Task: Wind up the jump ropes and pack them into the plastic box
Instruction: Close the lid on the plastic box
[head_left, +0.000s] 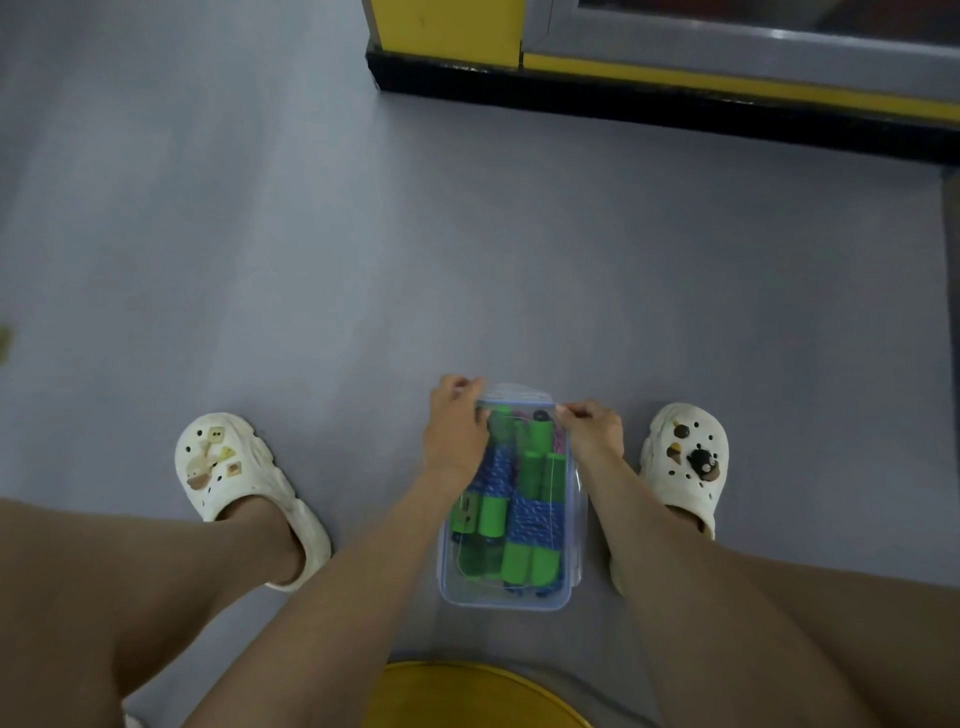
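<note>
Nearest: yellow stool at the bottom edge, 1 of it. Just beyond, on the floor btwn the feet, the clear plastic box, 1. Jump ropes are already inside, wound in blue coils w/ green handles; at least 7 handles show, exact rope count can't be told thru the plastic. Lid looks to be on.

Both hands are at the far end: left hand w/ fingers curled over the far-left lid corner, right hand pinching the far-right edge.

Step, prob: sealing the lid, packing approx done. Next: press the far end down evenly till the flap snaps; no rope caught under the rim.

2 white clogs, either side. Farthest: yellow-black cabinet base.
</note>
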